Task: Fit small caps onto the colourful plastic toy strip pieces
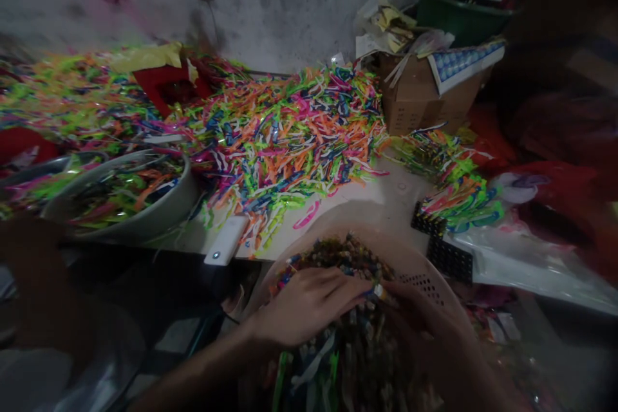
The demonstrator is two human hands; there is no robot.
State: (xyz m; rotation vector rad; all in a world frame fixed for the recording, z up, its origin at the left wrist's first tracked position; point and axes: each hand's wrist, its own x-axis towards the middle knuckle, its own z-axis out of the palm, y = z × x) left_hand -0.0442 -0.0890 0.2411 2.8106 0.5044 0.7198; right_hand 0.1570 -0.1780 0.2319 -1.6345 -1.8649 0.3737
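Note:
My left hand (313, 304) reaches over a pale pink plastic basket (284, 254), its fingers pressed together and pointing right. At its fingertips is a small blue-and-white piece (378, 291), blurred and too small to name. My right hand (425, 312), dark in shadow, meets it from the right with its fingertips closed at the same piece. Below both hands the basket holds a heap of small mixed-colour pieces (350, 250). Bright green and white strips (313, 360) lie near its front.
A large pile of neon plastic strips (299, 129) covers the table. A grey basin (188, 196) of strips stands left, near a white power bank-like device (226, 239). Behind are a red container (167, 87) and a cardboard box (415, 106). A black grid tray (449, 254) lies right.

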